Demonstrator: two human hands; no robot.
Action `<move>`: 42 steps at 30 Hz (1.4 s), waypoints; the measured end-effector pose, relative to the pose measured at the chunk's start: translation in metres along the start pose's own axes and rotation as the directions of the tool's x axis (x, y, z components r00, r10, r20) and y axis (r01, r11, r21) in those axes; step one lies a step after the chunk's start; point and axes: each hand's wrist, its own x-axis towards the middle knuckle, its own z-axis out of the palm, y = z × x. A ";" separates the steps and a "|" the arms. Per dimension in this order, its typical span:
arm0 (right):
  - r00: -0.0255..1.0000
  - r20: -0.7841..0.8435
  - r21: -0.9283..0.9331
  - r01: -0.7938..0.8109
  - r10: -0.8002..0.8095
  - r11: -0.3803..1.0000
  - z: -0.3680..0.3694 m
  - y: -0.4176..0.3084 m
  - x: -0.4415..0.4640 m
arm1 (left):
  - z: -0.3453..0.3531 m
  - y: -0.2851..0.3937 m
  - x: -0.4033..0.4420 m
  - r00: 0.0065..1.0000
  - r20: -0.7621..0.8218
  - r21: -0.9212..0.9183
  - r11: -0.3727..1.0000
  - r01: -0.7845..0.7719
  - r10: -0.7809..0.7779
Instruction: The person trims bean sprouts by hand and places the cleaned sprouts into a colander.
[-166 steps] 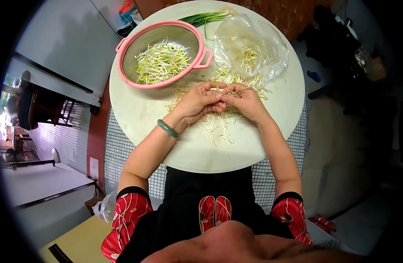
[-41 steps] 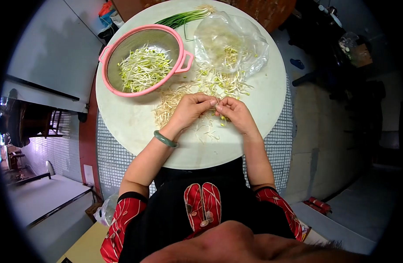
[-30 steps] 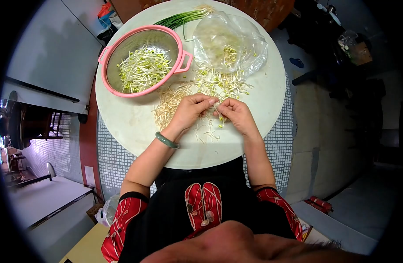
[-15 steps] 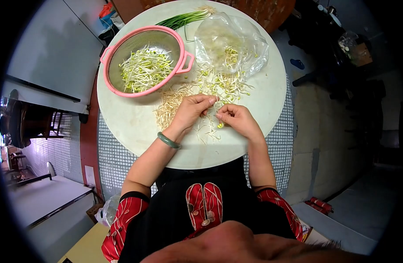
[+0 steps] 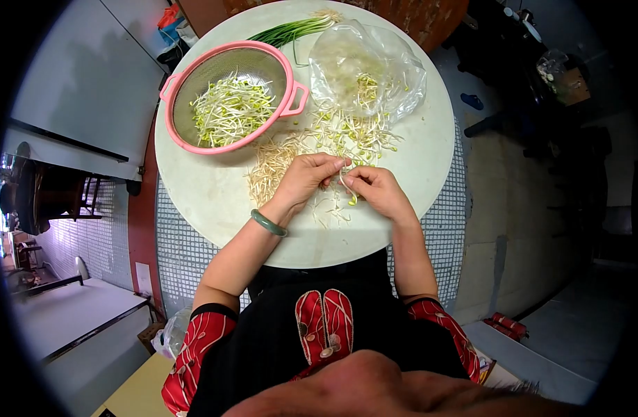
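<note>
Over the front half of the round table, my left hand (image 5: 308,179) and my right hand (image 5: 380,192) meet fingertip to fingertip. A single bean sprout (image 5: 351,199) runs between them, its yellow-green head hanging below my right fingers. Both hands are closed in a pinch on it. Under and beside my left hand spreads a heap of thin brownish root ends (image 5: 264,179). Loose bean sprouts (image 5: 360,133) lie just beyond my fingers. A pink-rimmed mesh colander (image 5: 289,69) at the upper left holds a pile of cleaner-looking sprouts (image 5: 233,111).
A clear plastic bag (image 5: 402,66) with sprouts inside rests at the back right of the white table (image 5: 201,198). Green onions (image 5: 291,31) lie along the far edge, behind the colander. A few stray root bits (image 5: 329,212) are near my wrists.
The sprout's yellow-green head hangs slightly lower and more of its stem shows between my hands. My hands stay in nearly the same place, fingers pinched.
</note>
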 end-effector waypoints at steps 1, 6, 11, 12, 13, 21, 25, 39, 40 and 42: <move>1.000 -0.012 -0.013 -0.003 0.003 1.000 0.000 0.000 0.000 | 0.000 0.000 0.000 1.000 0.001 -0.001 1.000 0.001 -0.001; 1.000 -0.017 0.001 -0.001 0.001 1.000 0.001 0.000 -0.001 | 0.001 -0.001 -0.001 1.000 0.009 -0.035 0.999 0.000 0.000; 1.000 -0.013 -0.059 -0.003 0.003 0.998 -0.001 -0.003 -0.003 | 0.005 -0.002 -0.002 1.000 0.011 -0.113 0.994 0.010 -0.009; 0.997 -0.063 -0.115 0.026 -0.033 0.993 -0.001 -0.007 -0.003 | 0.003 -0.004 -0.001 1.000 0.028 -0.103 0.995 0.002 0.001; 0.991 -0.111 -0.173 0.052 -0.072 0.984 0.000 -0.009 -0.003 | 0.001 -0.006 0.000 0.999 0.047 -0.094 0.996 -0.005 0.010; 0.971 -0.173 -0.008 0.163 -0.162 0.987 -0.006 -0.022 0.004 | 0.008 -0.006 -0.003 0.999 0.049 -0.014 1.000 -0.001 0.002; 0.992 -0.092 0.210 0.102 -0.084 0.972 -0.005 -0.026 0.001 | 0.006 -0.003 -0.004 0.994 0.107 -0.069 0.997 0.027 -0.019; 0.969 -0.171 -0.002 0.180 -0.178 0.984 -0.006 -0.006 0.006 | 0.004 -0.001 -0.005 0.987 0.143 -0.052 0.995 0.084 -0.076; 0.968 -0.175 0.004 0.181 -0.177 0.984 -0.005 -0.005 0.006 | 0.004 -0.001 -0.005 0.987 0.141 -0.048 0.995 0.087 -0.080; 0.976 -0.152 -0.016 0.158 -0.158 0.987 -0.006 -0.004 0.007 | 0.000 -0.003 -0.003 0.985 0.151 -0.012 0.996 0.087 -0.084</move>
